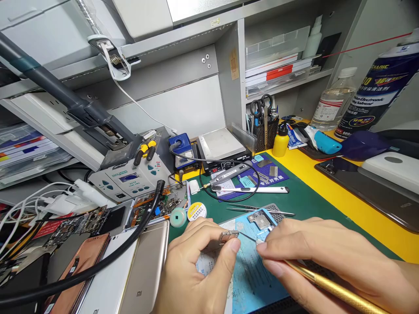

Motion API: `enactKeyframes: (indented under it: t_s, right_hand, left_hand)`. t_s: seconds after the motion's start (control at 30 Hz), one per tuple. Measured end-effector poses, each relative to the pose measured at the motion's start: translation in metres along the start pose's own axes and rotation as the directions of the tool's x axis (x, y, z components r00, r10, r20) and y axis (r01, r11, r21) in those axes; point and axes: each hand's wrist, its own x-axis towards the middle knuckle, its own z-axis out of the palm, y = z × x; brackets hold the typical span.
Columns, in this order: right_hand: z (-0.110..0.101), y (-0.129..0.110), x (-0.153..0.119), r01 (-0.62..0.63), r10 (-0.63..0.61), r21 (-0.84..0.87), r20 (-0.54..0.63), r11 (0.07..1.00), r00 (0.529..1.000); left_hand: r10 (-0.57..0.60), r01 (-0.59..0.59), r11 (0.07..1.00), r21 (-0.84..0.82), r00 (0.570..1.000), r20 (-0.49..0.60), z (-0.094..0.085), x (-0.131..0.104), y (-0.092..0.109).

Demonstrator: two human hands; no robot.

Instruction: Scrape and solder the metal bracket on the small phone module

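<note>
Between the thumb and fingers of my left hand (199, 257) is a small grey metal part (228, 237), held above a worn light-blue pad (258, 270). My right hand (304, 248) grips a pen-shaped tool with a gold knurled handle (330, 285). Its thin dark tip reaches left to the edge of the metal part; whether it touches I cannot tell. Beyond the fingers, a small board piece with metal shields (261, 219) lies at the pad's far end. Tweezers (262, 210) lie just behind it on the green mat (314, 196).
A black hose (131, 244) arcs over several phones (144, 270) at left. Behind are a parts tray (160, 203), a hot-air station (131, 174) and a white-handled brush (255, 190). At right stand a yellow bottle (280, 141) and a spray can (376, 91).
</note>
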Motion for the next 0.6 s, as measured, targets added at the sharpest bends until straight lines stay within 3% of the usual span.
enactKeyframes:
  t_s: [0.6]
  right_hand:
    - [0.0009,-0.0001,-0.0009,0.033,-0.033,0.048,-0.004,0.998,0.999]
  left_hand:
    - [0.196,-0.200,0.977,0.073,0.979,0.060,0.0006,-0.0028,-0.0084]
